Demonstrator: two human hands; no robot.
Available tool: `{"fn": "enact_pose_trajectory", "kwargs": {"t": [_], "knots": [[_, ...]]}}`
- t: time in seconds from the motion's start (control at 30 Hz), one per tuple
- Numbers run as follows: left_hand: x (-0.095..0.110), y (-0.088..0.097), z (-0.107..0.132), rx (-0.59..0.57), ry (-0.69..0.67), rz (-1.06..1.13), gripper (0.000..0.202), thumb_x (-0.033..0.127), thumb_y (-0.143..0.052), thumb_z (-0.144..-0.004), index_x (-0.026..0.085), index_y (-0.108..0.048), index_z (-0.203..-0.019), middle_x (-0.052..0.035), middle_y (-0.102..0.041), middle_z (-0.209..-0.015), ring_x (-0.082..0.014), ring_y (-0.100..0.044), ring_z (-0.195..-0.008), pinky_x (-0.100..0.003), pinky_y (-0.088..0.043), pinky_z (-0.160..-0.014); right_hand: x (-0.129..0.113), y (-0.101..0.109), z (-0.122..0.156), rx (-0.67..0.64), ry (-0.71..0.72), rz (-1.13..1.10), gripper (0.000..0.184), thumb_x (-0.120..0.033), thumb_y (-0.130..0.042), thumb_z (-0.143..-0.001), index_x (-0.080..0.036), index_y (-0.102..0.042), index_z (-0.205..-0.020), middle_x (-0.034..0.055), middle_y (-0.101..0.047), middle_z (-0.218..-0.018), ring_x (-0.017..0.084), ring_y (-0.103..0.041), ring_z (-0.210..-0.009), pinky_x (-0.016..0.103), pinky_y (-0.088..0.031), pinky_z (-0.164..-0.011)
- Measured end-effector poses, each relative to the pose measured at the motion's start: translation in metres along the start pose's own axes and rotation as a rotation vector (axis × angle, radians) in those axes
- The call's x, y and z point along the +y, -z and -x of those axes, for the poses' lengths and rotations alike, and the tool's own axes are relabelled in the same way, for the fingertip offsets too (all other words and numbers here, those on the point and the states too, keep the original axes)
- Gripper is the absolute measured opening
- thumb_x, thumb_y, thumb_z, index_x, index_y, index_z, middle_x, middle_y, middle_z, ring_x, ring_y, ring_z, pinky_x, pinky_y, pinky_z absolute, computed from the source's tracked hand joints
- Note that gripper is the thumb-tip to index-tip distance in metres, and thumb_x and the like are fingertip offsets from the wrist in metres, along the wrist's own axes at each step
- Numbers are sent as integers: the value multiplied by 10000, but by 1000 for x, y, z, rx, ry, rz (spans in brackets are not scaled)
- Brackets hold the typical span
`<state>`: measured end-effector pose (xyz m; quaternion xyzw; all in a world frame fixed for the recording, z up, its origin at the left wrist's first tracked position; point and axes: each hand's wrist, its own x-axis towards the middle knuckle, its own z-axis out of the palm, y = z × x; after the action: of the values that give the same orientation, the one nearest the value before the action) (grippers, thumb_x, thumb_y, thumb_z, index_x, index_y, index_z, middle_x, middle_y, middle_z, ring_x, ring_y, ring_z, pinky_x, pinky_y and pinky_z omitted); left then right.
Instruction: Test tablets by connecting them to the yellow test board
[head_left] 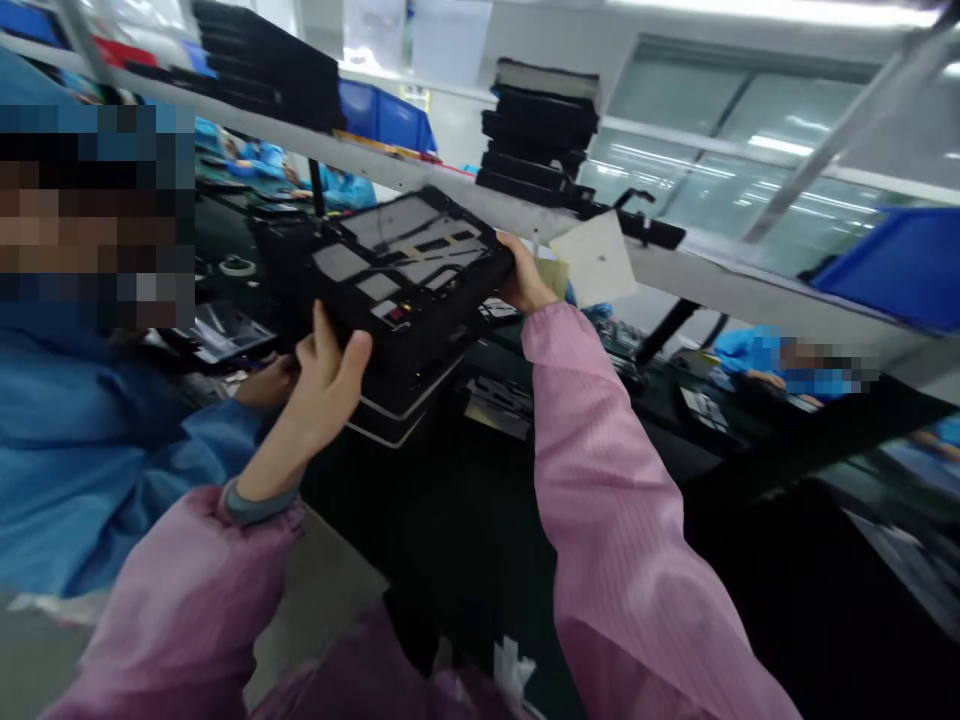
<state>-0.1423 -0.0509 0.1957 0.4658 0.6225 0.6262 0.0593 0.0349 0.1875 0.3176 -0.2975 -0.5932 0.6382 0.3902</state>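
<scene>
A black tray (pixel 439 285) with grey flat panels and small parts in its compartments is tilted before me, on or just above a stack of black trays (pixel 409 395). I cannot tell whether it rests on them. My right hand (pixel 525 275) is closed round its right corner, fingers partly hidden behind the edge. At the near left side, my left hand (pixel 326 375) grips the tray's edge, with a finger against the side wall and the thumb raised. Both my sleeves are pink.
A person in a blue smock (pixel 127 440) is close on my left, one hand near the trays. Overhead runs a white shelf (pixel 442 185) with stacked black trays (pixel 540 125) and blue bins (pixel 386 115). Loose flat parts (pixel 499 400) lie on the dark bench (pixel 442 530). A white card (pixel 596 260) hangs beyond.
</scene>
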Motion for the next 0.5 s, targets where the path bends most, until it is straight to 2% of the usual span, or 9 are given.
{"fn": "enact_pose_trajectory", "kwargs": {"t": [0.1,0.23,0.37,0.43,0.5], "knots": [[-2,-7,-4,-60,58,-8,923,757,-431,-789,215,-243,-1510,-186,-445,-1329,-381,-446,-1266,-588,-279,-1094,12,7,-19,1,-81,6,370,-523,-437,-890,-182,-558,-812,-53,-586,-604,132,-584,-825,346,-428,-932],[-4,-10,-3,-106,81,-121,904,707,-426,-829,176,-194,-1523,-194,-455,-1293,-319,-561,-1122,-541,-361,-1043,28,21,-34,-8,-114,31,318,-487,-490,-873,-183,-568,-819,-82,-581,-576,94,-567,-780,276,-407,-902],[-10,-1,-4,-123,71,-172,739,643,-454,-856,255,-338,-1473,-120,-539,-1218,-266,-602,-1015,-483,-433,-984,39,29,-44,4,-127,41,275,-431,-519,-868,-170,-605,-872,-72,-616,-607,93,-586,-791,263,-397,-874],[-19,5,-10,-74,66,-93,677,623,-496,-843,266,-427,-1414,-105,-549,-1226,-262,-590,-1049,-451,-459,-963,43,33,-44,1,-118,8,320,-458,-489,-882,-165,-619,-891,-49,-642,-637,111,-605,-816,270,-408,-856],[-34,6,-20,38,89,53,659,613,-503,-844,260,-429,-1394,-119,-507,-1315,-265,-548,-1159,-432,-459,-978,50,38,-42,-20,-85,-33,418,-538,-442,-892,-165,-630,-896,-16,-672,-681,141,-625,-852,286,-430,-846]]}}
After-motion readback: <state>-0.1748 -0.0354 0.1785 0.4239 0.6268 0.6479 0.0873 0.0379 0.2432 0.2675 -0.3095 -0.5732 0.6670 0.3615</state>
